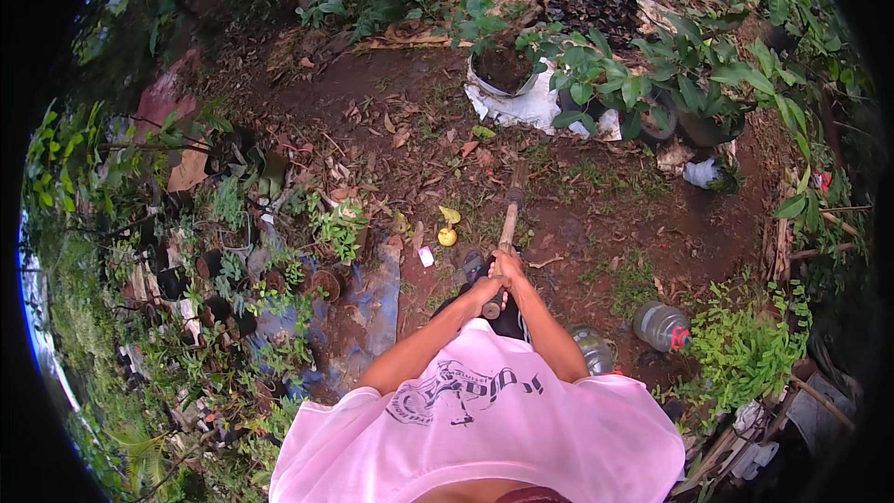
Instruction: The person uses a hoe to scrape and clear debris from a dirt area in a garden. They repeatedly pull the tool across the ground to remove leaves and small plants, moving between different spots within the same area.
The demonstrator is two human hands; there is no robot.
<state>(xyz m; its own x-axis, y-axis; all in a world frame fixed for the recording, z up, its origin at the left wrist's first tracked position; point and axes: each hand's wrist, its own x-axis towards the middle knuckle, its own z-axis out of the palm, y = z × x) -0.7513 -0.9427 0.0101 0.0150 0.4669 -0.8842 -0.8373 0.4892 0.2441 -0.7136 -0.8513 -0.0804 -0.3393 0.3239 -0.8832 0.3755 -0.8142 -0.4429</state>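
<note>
A long-handled wooden tool (509,223) slants away from my body over the soil, its butt end close to my shirt. Near the butt, my left hand (486,290) is closed around the handle. My right hand (509,267) grips it just beyond, close against the left. A dark collar (515,195) sits near the far end, where the brown tip blends with the ground, so the kind of tool cannot be told. On the ground left of the handle lie a round yellow fruit (447,236), a yellow leaf (450,214) and a small white-and-pink packet (426,256).
Clear plastic bottles (656,326) lie at the right beside a leafy green plant (747,349). A white pot (499,87) with soil stands ahead on white sacking. A blue tarp (377,300) and several small potted plants are on the left. Leafy branches (691,77) overhang the upper right.
</note>
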